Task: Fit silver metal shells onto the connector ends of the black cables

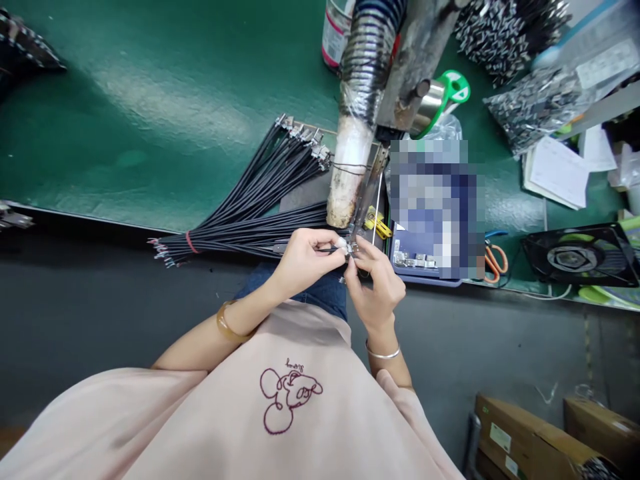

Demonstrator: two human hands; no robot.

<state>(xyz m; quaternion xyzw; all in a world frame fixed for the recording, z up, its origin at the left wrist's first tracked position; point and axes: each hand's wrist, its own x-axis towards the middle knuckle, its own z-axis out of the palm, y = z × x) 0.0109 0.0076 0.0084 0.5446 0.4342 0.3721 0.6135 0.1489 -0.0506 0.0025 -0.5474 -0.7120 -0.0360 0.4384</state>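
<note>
My left hand [309, 261] is closed, pinching a black cable close to its end. At the fingertips, a small metal connector [352, 247] sits on that end, and the thumb and finger of my right hand [374, 283] are closed on it. Fingers cover part of the connector. Just beyond both hands lies a bundle of black cables [260, 227], tied by a red band [191, 242], with stripped wires at the near left end and metal connectors [305, 140] at the far end of many. A blue tray [425, 277] holding metal shells [415, 259] stands right of my right hand.
A fume hose [363, 87] hangs above the hands beside a metal arm [413, 60]. Behind the tray is a solder spool [433, 107]. Yellow tweezers-like tool [379, 223], orange-handled tool [495, 263], fan [575, 257] and bags of metal parts [533, 107] lie rightward. Cardboard boxes [530, 440] stand below.
</note>
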